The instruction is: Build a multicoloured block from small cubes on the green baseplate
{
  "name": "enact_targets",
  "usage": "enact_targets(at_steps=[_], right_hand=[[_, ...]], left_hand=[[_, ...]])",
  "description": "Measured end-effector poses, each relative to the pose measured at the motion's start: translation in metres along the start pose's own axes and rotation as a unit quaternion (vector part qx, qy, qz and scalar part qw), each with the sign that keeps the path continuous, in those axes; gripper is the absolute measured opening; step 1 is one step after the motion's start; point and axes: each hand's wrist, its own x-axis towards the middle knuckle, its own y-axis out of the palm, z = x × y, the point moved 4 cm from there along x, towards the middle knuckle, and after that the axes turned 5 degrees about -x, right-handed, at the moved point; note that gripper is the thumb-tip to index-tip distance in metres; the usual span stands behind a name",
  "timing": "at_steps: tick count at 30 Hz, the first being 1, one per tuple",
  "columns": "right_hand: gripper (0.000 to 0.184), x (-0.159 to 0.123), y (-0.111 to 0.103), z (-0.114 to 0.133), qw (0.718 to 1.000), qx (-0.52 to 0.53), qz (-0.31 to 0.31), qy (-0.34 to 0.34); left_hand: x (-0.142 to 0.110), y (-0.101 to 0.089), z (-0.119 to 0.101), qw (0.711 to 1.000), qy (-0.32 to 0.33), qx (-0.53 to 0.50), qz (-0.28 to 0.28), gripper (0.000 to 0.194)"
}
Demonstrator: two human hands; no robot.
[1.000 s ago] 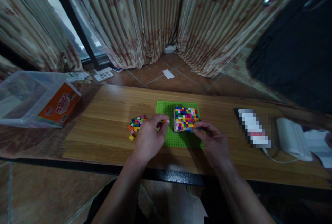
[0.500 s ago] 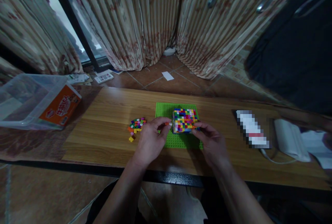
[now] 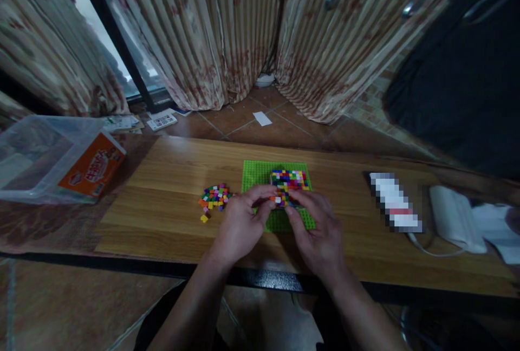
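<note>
A multicoloured block of small toy bricks (image 3: 289,177) stands on a green studded baseplate (image 3: 254,169). My left hand (image 3: 242,221) is closed in a pinch, with a small white and orange brick (image 3: 277,199) at its fingertips, just over the block's front left part. Close by on the right, my right hand (image 3: 319,226) has thumb and forefinger bent together at the block's front side. Those fingers cover the block's front right part, and what they grip is hidden. Left of my left hand lies a pile of loose coloured bricks (image 3: 215,196).
The wooden table (image 3: 162,199) bears a phone (image 3: 394,202) with a cable and a white case-like object (image 3: 457,218) on the right. At the far left stands a clear plastic bin (image 3: 49,188) with an orange label. Striped curtains (image 3: 244,42) hang behind.
My left hand has moved slightly right with the small brick, from the block's left side to over its front. My right hand has shifted left along the front, so both hands are closer together.
</note>
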Motion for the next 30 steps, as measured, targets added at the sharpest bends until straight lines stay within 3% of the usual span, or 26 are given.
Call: enact_targets(at_steps=[7,20,26,30], right_hand=[[0.023,0.002,0.008,0.005,1.0,0.01,0.009,-0.015],[0.021,0.0,0.01,0.005,0.998,0.048,-0.008,0.043],[0.02,0.001,0.005,0.004,0.998,0.039,-0.033,0.044],[0.023,0.005,-0.005,-0.004,0.996,0.022,-0.056,0.067]], left_hand=[[-0.003,0.005,-0.004,1.0,0.013,0.005,0.022,0.028],[-0.004,0.008,-0.009,0.999,0.022,0.029,-0.022,0.019],[-0.006,0.012,-0.005,0.999,0.022,0.015,-0.032,0.019],[-0.003,0.004,0.001,0.998,0.006,0.035,-0.044,0.017]])
